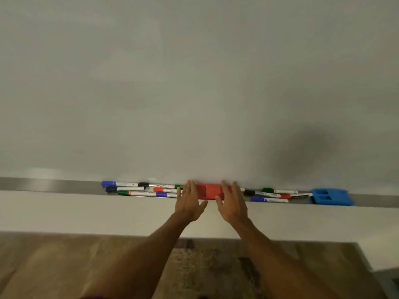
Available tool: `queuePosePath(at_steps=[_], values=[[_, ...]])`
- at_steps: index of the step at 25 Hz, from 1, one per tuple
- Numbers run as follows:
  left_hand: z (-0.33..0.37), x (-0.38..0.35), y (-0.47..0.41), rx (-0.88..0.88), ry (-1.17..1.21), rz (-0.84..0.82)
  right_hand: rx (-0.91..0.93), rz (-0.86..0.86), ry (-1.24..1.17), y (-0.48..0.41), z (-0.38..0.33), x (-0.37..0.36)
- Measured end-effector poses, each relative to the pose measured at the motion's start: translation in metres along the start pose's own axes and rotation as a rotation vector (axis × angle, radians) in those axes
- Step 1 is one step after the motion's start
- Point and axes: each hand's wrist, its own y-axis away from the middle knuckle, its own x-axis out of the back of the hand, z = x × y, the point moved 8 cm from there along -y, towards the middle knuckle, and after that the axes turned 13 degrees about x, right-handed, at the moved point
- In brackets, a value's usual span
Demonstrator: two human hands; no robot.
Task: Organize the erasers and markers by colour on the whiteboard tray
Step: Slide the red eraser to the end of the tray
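Note:
A long metal tray (54,186) runs along the foot of the whiteboard. In its middle lies a red eraser (208,192). My left hand (190,202) is at the eraser's left end and my right hand (232,203) at its right end, both with fingers spread, holding nothing. Left of the eraser lies a heap of markers (140,189) with blue, black, green and red caps. Right of it lies another mixed group of markers (274,194). A blue eraser (330,197) sits at the far right of the tray.
The whiteboard (194,83) fills the upper view, with a dark shadow at the right. Below the tray is a pale wall (86,212), then wooden floor (64,266) with a patterned rug. The tray's left stretch is bare metal.

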Motion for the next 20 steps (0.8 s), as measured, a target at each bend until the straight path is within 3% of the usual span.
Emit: queuePosePath(at_steps=[5, 10, 20], values=[[0.006, -0.017, -0.012, 0.126, 0.071, -0.074, -0.016, -0.083, -0.046, -0.013, 0.023, -0.019], [0.013, -0.027, -0.013, 0.142, 0.089, -0.086, 0.036, -0.108, -0.100, -0.018, 0.026, -0.026], [0.005, -0.005, -0.014, 0.112, 0.175, 0.045, 0.036, -0.022, -0.185, -0.019, 0.018, -0.018]])
